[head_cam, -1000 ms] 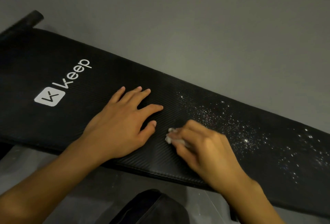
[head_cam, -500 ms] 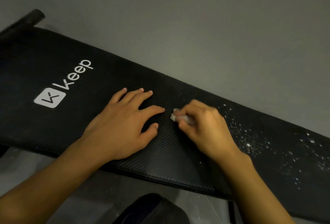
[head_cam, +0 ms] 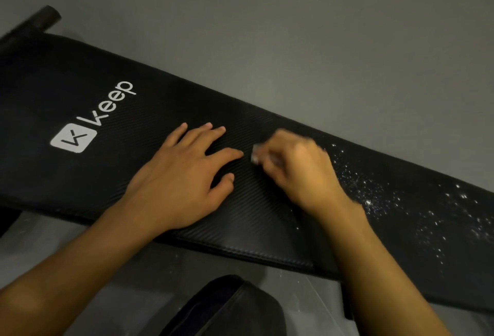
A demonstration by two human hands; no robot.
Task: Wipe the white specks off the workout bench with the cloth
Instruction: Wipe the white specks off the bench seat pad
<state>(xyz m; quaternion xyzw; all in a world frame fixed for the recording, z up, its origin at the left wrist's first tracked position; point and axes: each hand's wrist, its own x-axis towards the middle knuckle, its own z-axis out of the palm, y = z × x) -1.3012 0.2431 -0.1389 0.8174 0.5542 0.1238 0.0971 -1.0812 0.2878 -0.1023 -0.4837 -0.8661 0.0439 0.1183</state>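
The black padded workout bench (head_cam: 80, 76) runs from upper left to lower right and bears a white "Keep" logo (head_cam: 91, 119). White specks (head_cam: 395, 202) are scattered over its right part. My right hand (head_cam: 302, 172) is curled round a small white cloth (head_cam: 256, 154), only a corner of which shows, and presses it on the pad near the far edge. My left hand (head_cam: 184, 180) lies flat on the bench with fingers spread, just left of the cloth. The pad between and below the hands looks free of specks.
Grey floor (head_cam: 320, 41) lies beyond the bench. A black bar end (head_cam: 45, 18) sticks out at the bench's upper left. A dark rounded object (head_cam: 230, 309) sits below the near edge, and a few specks lie on the floor near it.
My right hand has swept the cloth from the near side of the pad up toward the far edge. The left hand has stayed in place.
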